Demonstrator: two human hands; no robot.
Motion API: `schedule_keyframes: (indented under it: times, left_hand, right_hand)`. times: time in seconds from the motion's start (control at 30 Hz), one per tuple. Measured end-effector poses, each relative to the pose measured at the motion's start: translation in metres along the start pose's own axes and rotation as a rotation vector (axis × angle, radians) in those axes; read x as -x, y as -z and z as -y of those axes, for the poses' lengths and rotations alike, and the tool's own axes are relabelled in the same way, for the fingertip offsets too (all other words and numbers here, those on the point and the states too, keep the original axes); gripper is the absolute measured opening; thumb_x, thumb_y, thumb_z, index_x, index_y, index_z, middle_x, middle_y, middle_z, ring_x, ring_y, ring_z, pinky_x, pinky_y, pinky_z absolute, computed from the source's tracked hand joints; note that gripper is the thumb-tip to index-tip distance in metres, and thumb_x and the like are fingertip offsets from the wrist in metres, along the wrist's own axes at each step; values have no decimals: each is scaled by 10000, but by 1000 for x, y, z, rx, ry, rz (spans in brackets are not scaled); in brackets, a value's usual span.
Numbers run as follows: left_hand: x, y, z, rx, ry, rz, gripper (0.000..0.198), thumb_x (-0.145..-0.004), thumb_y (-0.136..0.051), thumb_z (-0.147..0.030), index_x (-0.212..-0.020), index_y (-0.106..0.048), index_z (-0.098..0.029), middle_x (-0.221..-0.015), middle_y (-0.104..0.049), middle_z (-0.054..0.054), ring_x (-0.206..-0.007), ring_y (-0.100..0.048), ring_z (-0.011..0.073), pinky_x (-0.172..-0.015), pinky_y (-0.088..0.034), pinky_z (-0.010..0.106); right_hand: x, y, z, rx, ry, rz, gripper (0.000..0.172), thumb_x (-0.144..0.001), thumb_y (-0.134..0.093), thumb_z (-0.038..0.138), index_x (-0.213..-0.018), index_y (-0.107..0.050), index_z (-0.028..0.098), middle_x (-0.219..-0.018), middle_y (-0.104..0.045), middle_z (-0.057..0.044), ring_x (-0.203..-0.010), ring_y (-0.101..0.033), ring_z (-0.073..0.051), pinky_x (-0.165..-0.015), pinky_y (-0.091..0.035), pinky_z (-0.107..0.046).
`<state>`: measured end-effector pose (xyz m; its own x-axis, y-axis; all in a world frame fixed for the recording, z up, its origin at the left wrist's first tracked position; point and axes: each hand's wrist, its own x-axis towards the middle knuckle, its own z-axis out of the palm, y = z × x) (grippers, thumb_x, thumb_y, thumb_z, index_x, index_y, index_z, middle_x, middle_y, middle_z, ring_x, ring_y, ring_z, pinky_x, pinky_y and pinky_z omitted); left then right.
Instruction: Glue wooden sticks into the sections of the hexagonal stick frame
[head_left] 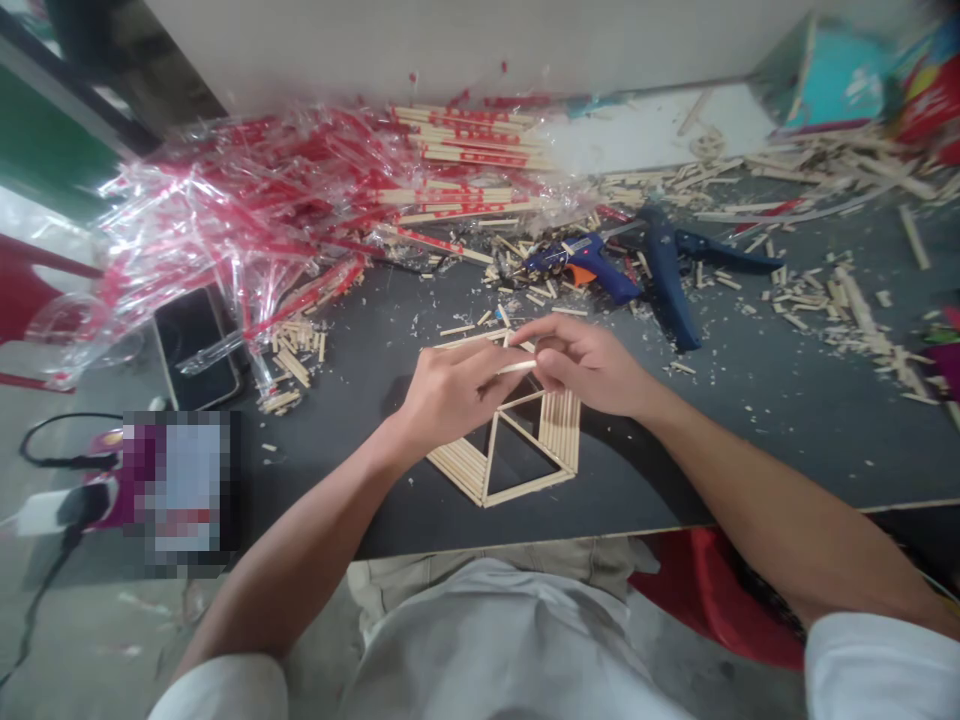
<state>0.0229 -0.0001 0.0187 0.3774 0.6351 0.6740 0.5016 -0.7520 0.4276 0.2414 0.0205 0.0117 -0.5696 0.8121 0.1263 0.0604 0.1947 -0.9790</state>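
The right hand (589,370) pinches a slim, pale wooden stick (517,368); the left hand (457,390) curls beside it, though whether it grips I can't tell. Beneath them, a many-sided pale-wood stick frame (559,435) lies on the dark grey tabletop's (637,485) near side.

The dark-grey tabletop (787,410) bore a many-sided pale wooden-stick frame (557,430) at six o'clock, a black rectangular phone (196,350) at nine, and red-and-clear plastic wrappers (225,200) at ten.

No legible txt or nos. — print on red stick wrappers (484,157) too sm. & blurred.
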Motion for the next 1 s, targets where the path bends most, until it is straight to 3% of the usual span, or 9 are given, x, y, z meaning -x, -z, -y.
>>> schedule_keyframes:
  times: [0.13, 0.23, 0.47, 1.0]
  left_hand:
    - [-5, 8, 3, 32, 44, -27, 130, -1008, -666, -221, -973, -782, -173, -759, -768, 9, -605, -653, 58, -574, -459, 168]
    - [-7, 10, 5, 41, 90, 19, 150, -1009, -680, -264, -987, -795, -172, -780, -785, 21, -647, -694, 73, -599, -497, 163]
    - [2, -5, 5, 74, 70, 27, 171, -1034, -664, -314, -1055, -788, -198, -803, -796, 26, -665, -710, 82, -631, -535, 182]
    - [1, 0, 3, -37, 94, 166, 236, -1075, -544, -309, -1088, -736, -173, -834, -799, 34, -640, -697, 85, -587, -498, 183]
  right_hand:
    - [-1, 0, -1, 39, 0, -30, 382, -1039, -586, 558, -1115, -643, 188, -590, -578, 65, -477, -510, -68, -463, -371, -207]
    - [-2, 0, 1, 40, -12, -54, 366, -1033, -600, 551, -1103, -638, 195, -584, -565, 70, -473, -494, -69, -455, -356, -215]
    - [-2, 0, 4, 96, 5, -42, 370, -1039, -577, 555, -1100, -639, 195, -576, -589, 63, -476, -528, -80, -461, -371, -223]
    - [-1, 0, -2, 105, -32, -29, 414, -1021, -594, 589, -1105, -661, 189, -582, -598, 58, -483, -535, -85, -477, -390, -221]
